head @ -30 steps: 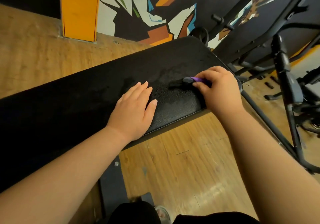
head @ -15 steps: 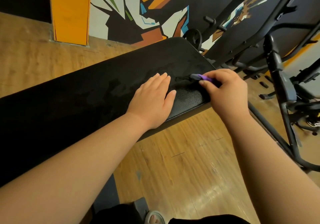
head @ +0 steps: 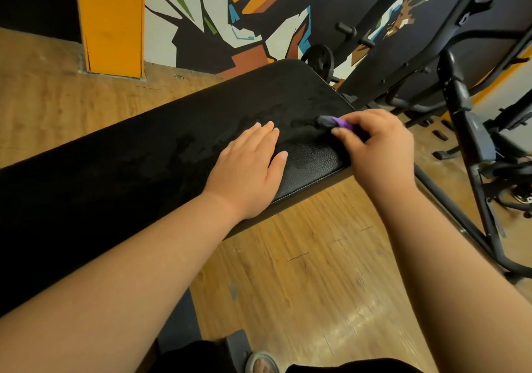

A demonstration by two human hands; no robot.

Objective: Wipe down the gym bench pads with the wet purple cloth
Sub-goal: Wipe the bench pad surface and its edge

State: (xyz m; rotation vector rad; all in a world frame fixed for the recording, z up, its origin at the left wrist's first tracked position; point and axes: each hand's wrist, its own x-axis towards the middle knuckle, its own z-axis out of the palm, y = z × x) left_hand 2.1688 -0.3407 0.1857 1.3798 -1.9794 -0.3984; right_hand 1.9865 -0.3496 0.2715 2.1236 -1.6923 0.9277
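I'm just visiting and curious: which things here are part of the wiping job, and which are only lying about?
Part of the job: bench pad, purple cloth, right hand pinching the cloth, left hand flat on the pad.

Just lying about: black metal frame, weight plate, orange pillar, painted wall.

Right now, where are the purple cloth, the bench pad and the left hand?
purple cloth [head: 343,124]: head view, its visible purple fold.
bench pad [head: 312,163]: head view, bare textured corner.
left hand [head: 247,172]: head view, back of hand.
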